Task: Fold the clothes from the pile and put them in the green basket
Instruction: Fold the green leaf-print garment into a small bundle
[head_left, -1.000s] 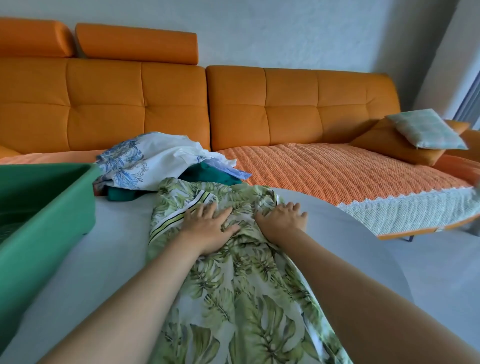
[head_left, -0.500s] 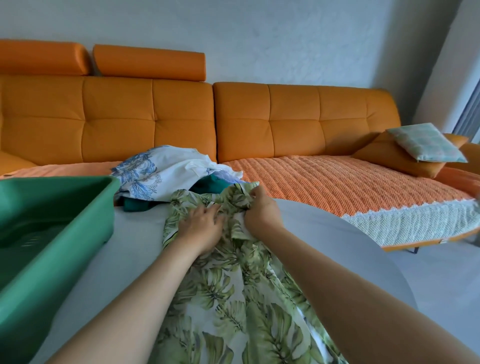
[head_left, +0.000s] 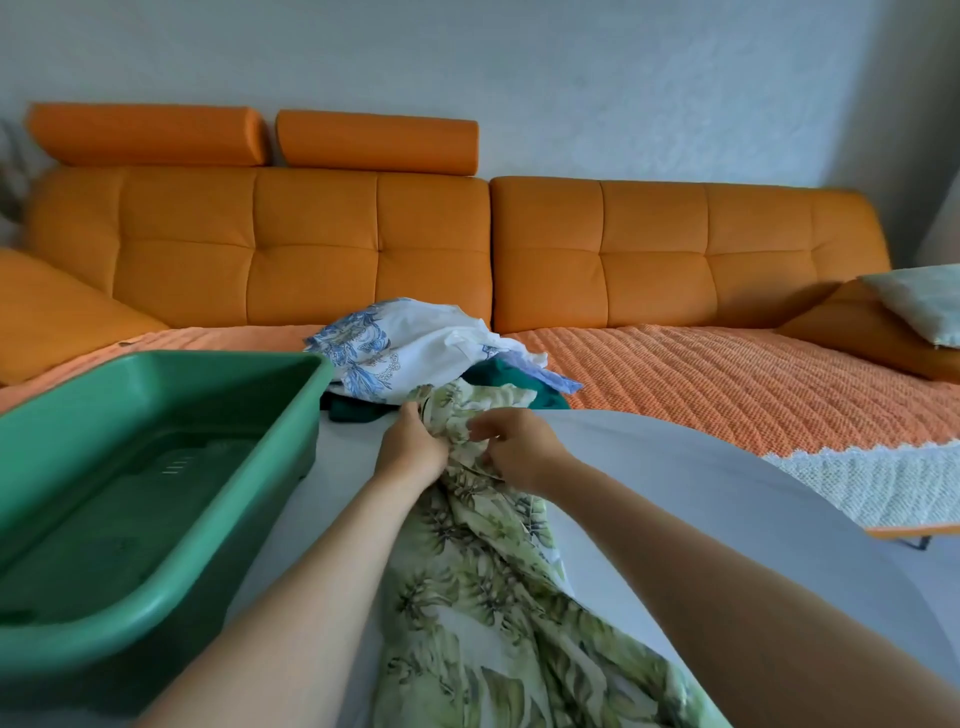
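The leaf-print garment (head_left: 483, 597) lies lengthwise down the grey desk (head_left: 701, 519). Its far end is bunched up just in front of the pile (head_left: 415, 348) of white, blue and dark green clothes, and its near end runs off the bottom of the view. We have both hands on that far end, close together: the grip of the left hand (head_left: 413, 447) is curled round a gathered fold, and the grip of the right hand (head_left: 522, 452) pinches the cloth just beside it with bent fingers. We judge the step to be taking the top edge so as to bring it over toward us for a fold. To do it well, we should work the two grips apart along the edge until each holds a corner, so the cloth hangs flat between them and not roped. Then we lift just clear of the desk, lay the edge square on the lower part and smooth outward from the middle. The fabric looks thin and may slide. The green basket (head_left: 291, 410) stands on the desk to our left, near the garment, and an orange sofa (head_left: 311, 249) stands behind the desk.
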